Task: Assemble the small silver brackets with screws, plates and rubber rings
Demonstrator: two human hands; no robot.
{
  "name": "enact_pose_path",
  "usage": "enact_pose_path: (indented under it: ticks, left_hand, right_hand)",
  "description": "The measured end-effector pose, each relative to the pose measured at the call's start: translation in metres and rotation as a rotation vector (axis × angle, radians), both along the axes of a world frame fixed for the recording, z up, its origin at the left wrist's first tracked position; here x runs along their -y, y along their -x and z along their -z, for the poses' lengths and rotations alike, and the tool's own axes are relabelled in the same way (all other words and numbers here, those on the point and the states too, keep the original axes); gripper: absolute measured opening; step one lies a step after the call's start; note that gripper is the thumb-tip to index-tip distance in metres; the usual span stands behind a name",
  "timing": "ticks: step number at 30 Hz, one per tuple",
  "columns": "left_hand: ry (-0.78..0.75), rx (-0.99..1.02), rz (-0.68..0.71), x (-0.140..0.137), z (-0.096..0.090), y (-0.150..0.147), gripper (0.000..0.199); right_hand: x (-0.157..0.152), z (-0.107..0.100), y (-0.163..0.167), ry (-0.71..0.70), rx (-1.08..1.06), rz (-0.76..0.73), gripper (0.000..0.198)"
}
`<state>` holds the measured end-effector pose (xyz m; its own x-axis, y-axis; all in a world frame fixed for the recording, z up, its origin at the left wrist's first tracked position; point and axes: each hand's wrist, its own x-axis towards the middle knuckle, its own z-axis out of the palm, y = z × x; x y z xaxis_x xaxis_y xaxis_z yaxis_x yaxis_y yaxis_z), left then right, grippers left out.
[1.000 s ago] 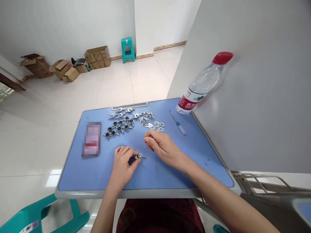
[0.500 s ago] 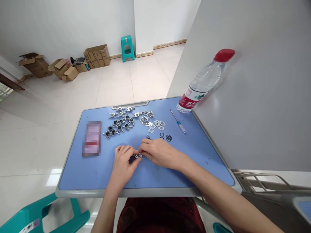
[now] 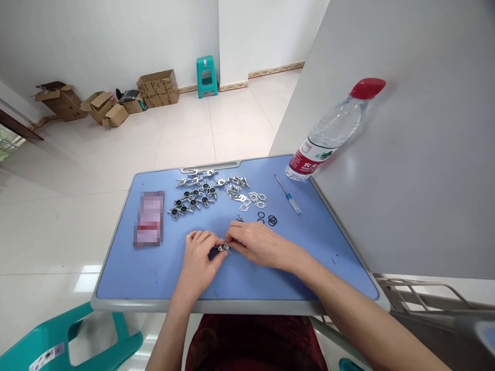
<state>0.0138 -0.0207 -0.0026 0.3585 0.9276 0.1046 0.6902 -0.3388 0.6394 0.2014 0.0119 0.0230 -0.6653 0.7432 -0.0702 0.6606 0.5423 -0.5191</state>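
Note:
Near the front middle of the blue table, my left hand [image 3: 201, 256] pinches a small metal fitting with a flange [image 3: 223, 248] between thumb and fingers. From the other side my right hand [image 3: 257, 242] has its fingertips closed on the same fitting; anything tiny between them is hidden. Just beyond my right hand lies a small heap of screws [image 3: 240, 218]. Black rubber rings [image 3: 273, 220] rest to its right. Flat metal flange plates [image 3: 254, 198] are spread farther back. Several fittings with black round centres [image 3: 193, 202] lie behind my left hand.
A screwdriver [image 3: 288, 194] lies at the right, near a large water bottle [image 3: 325, 135] beside the grey partition [image 3: 417, 154]. On the left is a phone [image 3: 149, 218]. Cardboard boxes [image 3: 158, 88] and a green stool [image 3: 207, 77] stand on the floor beyond the table [image 3: 127, 273].
The whole view has shifted slightly, so things appear a little farther right. Both hands stay on the fitting, with hardly any change in their grip.

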Motion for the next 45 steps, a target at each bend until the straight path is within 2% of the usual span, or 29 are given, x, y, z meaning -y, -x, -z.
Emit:
enact_pose_path:
  ticks: [9,13,18,20,23,28,31,36,45]
  left_hand:
    - [-0.003,0.003,0.005,0.000,0.002,0.000,0.008]
    - [0.001,0.004,0.007,0.000,0.001,0.000,0.010]
    - [0.001,0.008,0.002,0.000,0.000,0.000,0.010]
    - [0.003,0.007,-0.002,0.000,0.000,-0.001,0.009]
    - [0.010,0.013,-0.006,0.000,-0.001,-0.001,0.008]
    - [0.007,0.016,-0.007,0.000,-0.002,-0.001,0.009]
    - [0.005,0.008,-0.006,0.000,-0.001,0.000,0.008]
    - [0.003,0.001,-0.001,0.001,-0.001,0.000,0.006]
    - [-0.008,-0.005,-0.008,0.001,-0.002,-0.001,0.007]
  right_hand:
    - [0.004,-0.001,0.004,-0.131,0.108,-0.035,0.015]
    - [0.004,-0.002,0.006,-0.118,0.138,-0.024,0.018]
    - [0.002,-0.008,-0.005,0.055,-0.097,0.093,0.012]
    - [0.002,-0.014,-0.011,0.127,-0.232,0.162,0.018]
    - [0.003,-0.020,-0.017,0.196,-0.373,0.173,0.024]
    - [0.002,-0.019,-0.014,0.155,-0.338,0.191,0.024]
    - [0.002,-0.015,-0.013,0.142,-0.424,0.230,0.021]
    - [0.002,-0.013,-0.012,0.117,-0.557,0.141,0.018]
    - [0.003,-0.012,-0.008,0.036,-0.502,0.090,0.016]
